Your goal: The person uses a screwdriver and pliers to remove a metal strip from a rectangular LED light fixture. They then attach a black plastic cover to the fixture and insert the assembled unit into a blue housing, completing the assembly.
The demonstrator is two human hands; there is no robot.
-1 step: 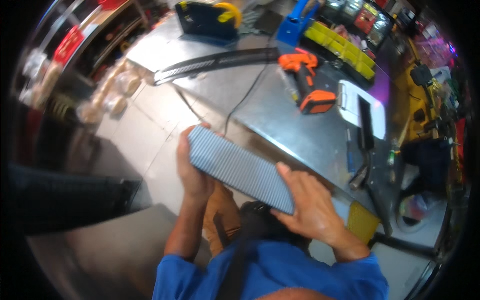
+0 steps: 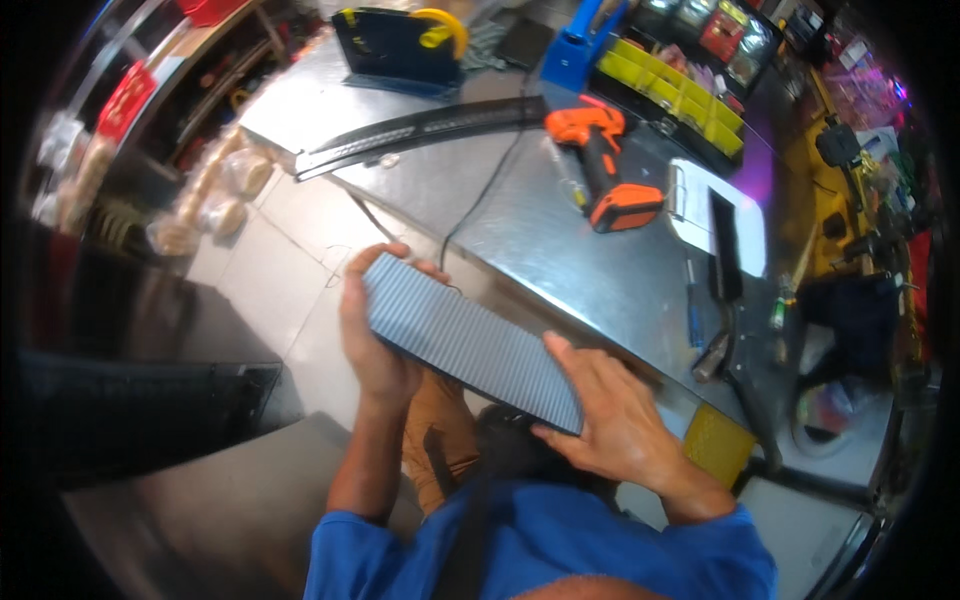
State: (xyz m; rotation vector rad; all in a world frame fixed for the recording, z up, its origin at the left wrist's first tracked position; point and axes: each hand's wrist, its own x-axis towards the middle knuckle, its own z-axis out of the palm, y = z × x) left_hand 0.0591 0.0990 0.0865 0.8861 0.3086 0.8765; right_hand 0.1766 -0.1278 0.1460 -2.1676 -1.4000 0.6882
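Note:
Between my hands is a long, silver-grey ribbed panel (image 2: 470,340) with a dark edge, held tilted in front of my body; I cannot tell its exact kind. My left hand (image 2: 380,335) is wrapped round its far left end, thumb and fingertips showing at the top. At the near right end, my right hand (image 2: 610,410) grips the panel with the thumb below and the fingers along the end. The underside of the panel is hidden.
A metal workbench (image 2: 560,265) stands ahead, bearing an orange cordless drill (image 2: 605,170), a long black slotted strip (image 2: 420,130), a clipboard (image 2: 690,205), a screwdriver (image 2: 694,310) and a yellow-green compartment organizer (image 2: 670,90). Bagged goods (image 2: 220,190) lie at left; a cable hangs over the bench edge.
The panel and both hands sit slightly further left in the picture, and the bench has shifted a little the same way. My grip looks the same.

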